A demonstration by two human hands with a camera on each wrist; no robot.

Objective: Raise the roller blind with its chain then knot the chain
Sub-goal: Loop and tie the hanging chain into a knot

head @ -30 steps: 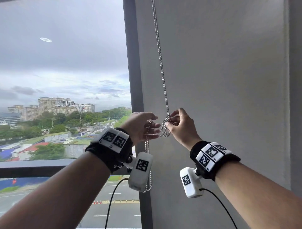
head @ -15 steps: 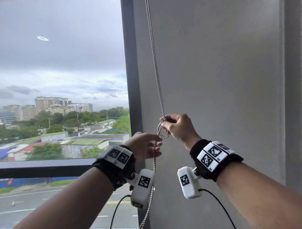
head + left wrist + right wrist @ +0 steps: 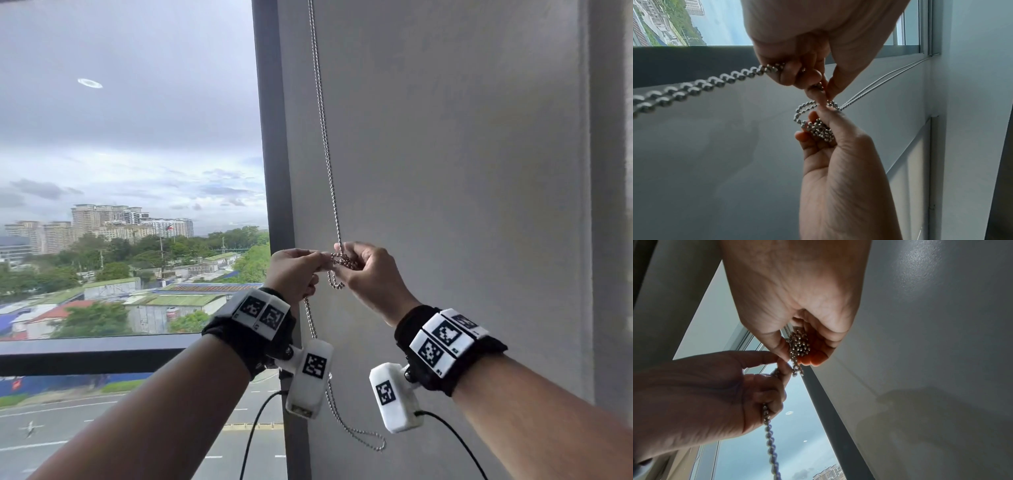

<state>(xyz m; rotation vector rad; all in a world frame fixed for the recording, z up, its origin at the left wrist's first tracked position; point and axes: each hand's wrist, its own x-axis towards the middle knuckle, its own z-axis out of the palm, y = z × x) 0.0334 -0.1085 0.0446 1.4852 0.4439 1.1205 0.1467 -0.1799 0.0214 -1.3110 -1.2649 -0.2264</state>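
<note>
I see two hands, my left hand [image 3: 294,270] and my right hand [image 3: 371,274]. I see one bead chain [image 3: 325,150], with two strands side by side. I see two wrist bands [image 3: 260,313] and one window frame post [image 3: 274,137].

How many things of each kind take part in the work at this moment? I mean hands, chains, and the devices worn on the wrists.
Hands: 2, the left hand and the right hand, both pinching the chain
Ball chains: 1, the metal ball chain, bunched at the knot
Wrist cameras: 2, left wrist camera and right wrist camera
Total: 5
</note>
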